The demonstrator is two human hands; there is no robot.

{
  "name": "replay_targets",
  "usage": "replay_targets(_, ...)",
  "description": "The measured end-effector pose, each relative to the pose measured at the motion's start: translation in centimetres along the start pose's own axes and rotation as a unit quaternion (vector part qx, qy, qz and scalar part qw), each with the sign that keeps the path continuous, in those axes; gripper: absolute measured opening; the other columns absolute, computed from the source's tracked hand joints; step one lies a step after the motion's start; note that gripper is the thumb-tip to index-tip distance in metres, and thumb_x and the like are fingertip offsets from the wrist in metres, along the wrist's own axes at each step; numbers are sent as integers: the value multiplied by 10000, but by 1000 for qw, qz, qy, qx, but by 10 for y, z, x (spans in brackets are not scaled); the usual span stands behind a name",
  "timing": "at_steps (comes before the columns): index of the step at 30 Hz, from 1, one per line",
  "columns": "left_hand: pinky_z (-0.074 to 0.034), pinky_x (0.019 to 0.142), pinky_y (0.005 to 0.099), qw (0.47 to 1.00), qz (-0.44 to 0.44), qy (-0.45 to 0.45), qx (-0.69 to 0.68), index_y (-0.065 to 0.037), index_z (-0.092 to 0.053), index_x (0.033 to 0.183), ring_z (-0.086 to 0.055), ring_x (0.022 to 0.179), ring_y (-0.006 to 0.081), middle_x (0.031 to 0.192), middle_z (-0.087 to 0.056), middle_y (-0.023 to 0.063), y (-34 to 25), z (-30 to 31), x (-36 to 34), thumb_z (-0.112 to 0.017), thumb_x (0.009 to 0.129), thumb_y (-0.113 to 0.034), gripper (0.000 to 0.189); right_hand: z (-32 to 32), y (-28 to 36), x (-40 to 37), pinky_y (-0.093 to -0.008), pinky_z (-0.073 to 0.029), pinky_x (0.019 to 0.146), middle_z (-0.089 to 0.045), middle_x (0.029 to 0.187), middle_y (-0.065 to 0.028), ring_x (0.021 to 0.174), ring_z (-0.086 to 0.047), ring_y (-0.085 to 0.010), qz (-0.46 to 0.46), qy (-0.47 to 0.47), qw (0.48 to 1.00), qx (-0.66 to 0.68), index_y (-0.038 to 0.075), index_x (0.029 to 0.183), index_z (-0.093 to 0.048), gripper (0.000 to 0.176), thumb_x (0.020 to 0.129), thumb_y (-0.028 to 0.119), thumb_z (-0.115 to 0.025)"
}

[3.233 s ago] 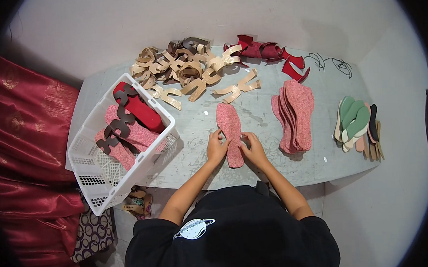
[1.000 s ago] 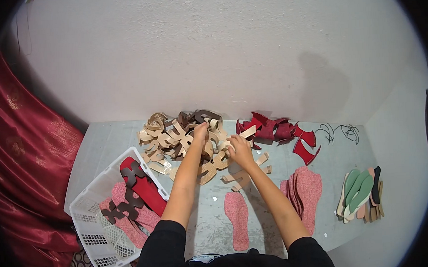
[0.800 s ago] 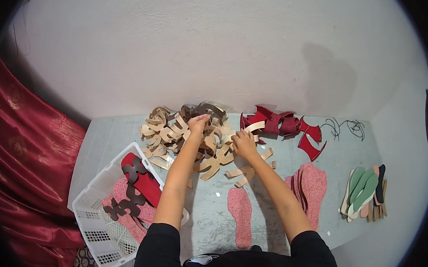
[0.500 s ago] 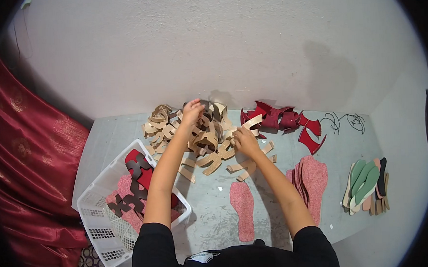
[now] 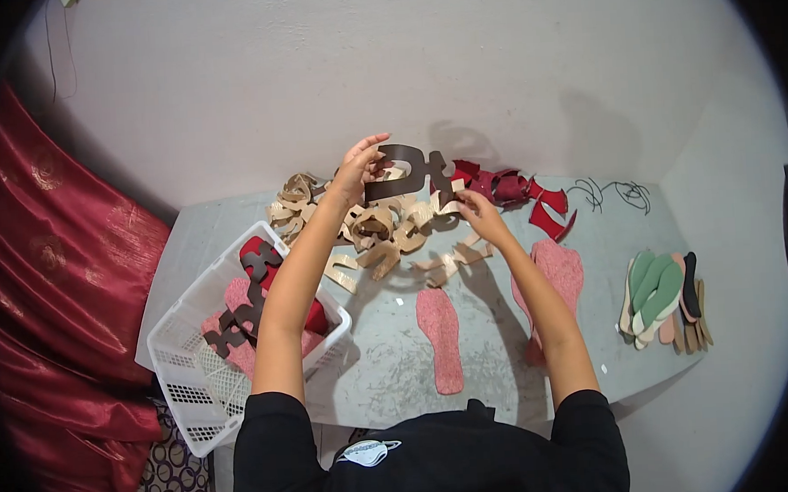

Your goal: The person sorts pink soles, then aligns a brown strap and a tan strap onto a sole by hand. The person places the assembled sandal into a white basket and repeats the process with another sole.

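A dark brown cut-out piece [image 5: 396,187] is lifted above the pile of tan cut-out pieces [image 5: 375,232]. My left hand [image 5: 360,170] grips its left side, with some fingers raised. At the right end of the dark piece, my right hand [image 5: 478,209] pinches a tan strip that touches or overlaps it. A single pink speckled insole [image 5: 441,341] lies on the table below the pile.
A white basket [image 5: 181,401] with dark, red and pink pieces stands at left. Red pieces [image 5: 548,213] and black cords [image 5: 623,196] lie at the back right. Stacked pink insoles [image 5: 556,269] and green, black and tan insoles [image 5: 659,290] are at right.
The dark brown piece has come up out of the pile between my hands. Both hands have moved up and to the right, and the camera view has shifted.
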State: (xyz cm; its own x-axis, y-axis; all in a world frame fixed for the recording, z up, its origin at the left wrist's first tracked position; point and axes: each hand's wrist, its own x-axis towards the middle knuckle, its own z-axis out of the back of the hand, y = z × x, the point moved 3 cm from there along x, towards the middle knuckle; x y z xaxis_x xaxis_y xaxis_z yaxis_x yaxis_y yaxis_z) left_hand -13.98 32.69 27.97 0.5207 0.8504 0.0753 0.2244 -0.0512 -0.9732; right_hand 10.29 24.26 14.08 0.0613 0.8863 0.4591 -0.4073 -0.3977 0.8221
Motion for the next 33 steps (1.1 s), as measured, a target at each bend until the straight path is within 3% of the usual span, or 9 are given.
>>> replay_targets(3, -439, 647, 204, 996, -11, 88, -15, -85, -484, 1187, -574, 768, 74, 891, -568, -9, 1, -25, -28, -485, 802, -125, 387, 12, 55, -24, -285, -369, 891, -545, 1098, -16, 1008, -503, -128, -210, 29, 947, 239, 100, 1249, -454, 423, 927, 372, -415)
replay_targets(10, -486, 712, 260, 984, 64, 152, -61, -80, -427, 1225, -616, 822, 140, 986, -597, 36, 40, -59, -72, -498, 799, -166, 440, 2, 64, -73, -351, -417, 867, -570, 1107, -71, 969, -559, -182, -214, 120, 861, 445, 91, 1192, -470, 548, 896, 536, -351)
replay_targets(14, -514, 657, 255, 984, 84, 144, -57, -68, -426, 1203, -635, 738, 139, 971, -585, 42, 71, -58, -82, -476, 836, -145, 378, -1, 64, -102, -335, -503, 730, -618, 984, -96, 800, -621, -170, -204, 160, 842, 472, 90, 1100, -500, 526, 890, 547, -345)
replay_targets(15, -519, 626, 250, 986, 86, 132, -56, -71, -427, 1199, -637, 691, 138, 964, -575, 47, 74, -61, -88, -449, 863, -130, 342, -2, 73, -111, -274, -479, 566, -612, 861, -59, 638, -585, -126, -235, 103, 840, 478, 101, 1055, -508, 505, 881, 554, -367)
replay_targets(18, -509, 611, 235, 992, 85, 95, -9, -85, -435, 1206, -641, 694, 141, 878, -565, 36, 86, -69, -100, -430, 879, -147, 333, 0, 54, -126, -236, -370, 484, -572, 791, -2, 521, -462, -84, -269, 56, 804, 527, 146, 918, -541, 455, 859, 576, -405)
replay_targets(19, -509, 612, 232, 993, 88, 84, 8, -82, -429, 1208, -644, 698, 143, 878, -569, 41, 93, -68, -100, -438, 871, -133, 341, 3, 56, -132, -220, -248, 442, -510, 707, 46, 483, -375, -67, -296, -7, 816, 496, 163, 863, -525, 408, 855, 562, -439)
replay_targets(23, -528, 612, 242, 994, 83, 61, 27, -77, -396, 1251, -645, 712, 143, 1018, -557, 65, 107, -72, -111, -451, 882, -103, 374, 13, 57, -138, -199, -261, 427, -492, 679, 54, 510, -408, -38, -318, -150, 855, 382, 158, 874, -532, 365, 863, 516, -468)
replay_targets(28, -522, 562, 216, 996, 90, 21, 10, -65, -383, 1251, -645, 696, 155, 1066, -502, 65, 132, -70, -128, -451, 907, -137, 357, 10, 19, -143, -214, -333, 458, -491, 703, 30, 586, -426, -29, -244, -122, 923, 272, 102, 900, -531, 232, 882, 333, -530)
replay_targets(33, -490, 468, 256, 964, -84, -107, 230, -28, -408, 1182, -619, 627, 198, 986, -466, 124, 166, -62, -157, -383, 935, -133, 269, -11, 23, -151, -217, -400, 644, -548, 761, -23, 704, -493, -86, -124, -174, 970, 119, 8, 898, -506, 177, 880, 181, -542)
